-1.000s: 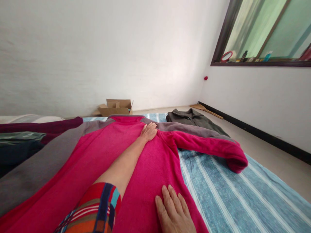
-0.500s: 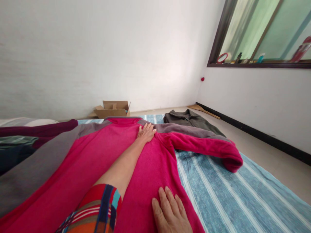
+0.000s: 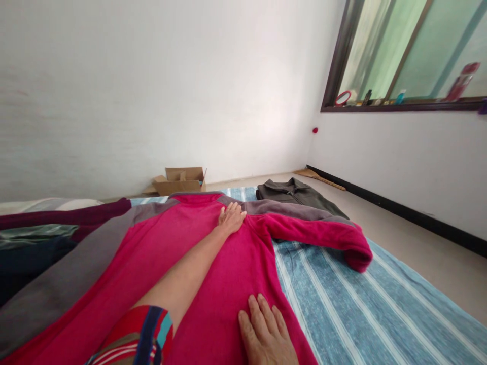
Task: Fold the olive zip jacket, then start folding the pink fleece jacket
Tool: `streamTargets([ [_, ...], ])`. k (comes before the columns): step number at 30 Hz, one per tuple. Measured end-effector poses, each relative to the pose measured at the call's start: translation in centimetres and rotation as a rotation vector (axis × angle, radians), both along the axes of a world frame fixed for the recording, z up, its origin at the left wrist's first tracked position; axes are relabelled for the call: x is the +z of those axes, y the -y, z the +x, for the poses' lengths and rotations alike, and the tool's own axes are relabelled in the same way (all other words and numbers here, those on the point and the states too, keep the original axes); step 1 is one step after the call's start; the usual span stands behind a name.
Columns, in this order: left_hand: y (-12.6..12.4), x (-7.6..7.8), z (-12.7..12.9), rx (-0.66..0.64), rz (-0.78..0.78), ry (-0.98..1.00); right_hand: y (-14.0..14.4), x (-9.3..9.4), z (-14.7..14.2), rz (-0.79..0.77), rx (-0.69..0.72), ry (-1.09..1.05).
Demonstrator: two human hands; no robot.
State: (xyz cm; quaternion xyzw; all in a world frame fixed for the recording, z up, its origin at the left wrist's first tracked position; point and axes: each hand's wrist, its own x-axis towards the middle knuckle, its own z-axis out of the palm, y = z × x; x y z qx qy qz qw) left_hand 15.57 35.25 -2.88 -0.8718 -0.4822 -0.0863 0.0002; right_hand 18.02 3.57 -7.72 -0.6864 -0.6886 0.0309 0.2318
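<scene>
Pink-and-grey fleece jacket (image 3: 160, 253) lies flat under both open palms, left hand (image 3: 231, 218) by the shoulder, right hand (image 3: 266, 334) near the hem, gripping nothing; smoothing seemingly precedes folding the sleeve (image 3: 323, 235) beyond the fingertips.

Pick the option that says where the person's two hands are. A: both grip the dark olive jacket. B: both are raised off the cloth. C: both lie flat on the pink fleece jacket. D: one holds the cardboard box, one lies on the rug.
C: the left hand rests flat near the shoulder of the pink fleece jacket, and the right hand lies flat near its lower edge.
</scene>
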Motion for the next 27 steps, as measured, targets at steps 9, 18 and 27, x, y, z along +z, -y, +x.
streamTargets([
  [9,9.9,1.9,-4.4,-0.041,-0.175,-0.093,1.0,3.1,-0.2,-0.056,0.004,-0.174],
  [18,18.5,2.5,-9.7,-0.008,-0.232,-0.165,0.9,3.9,0.2,-0.205,0.079,-0.153],
  [27,19.4,1.0,-10.3,0.033,-0.198,-0.181,1.3,4.3,0.1,-0.197,0.069,-0.173],
])
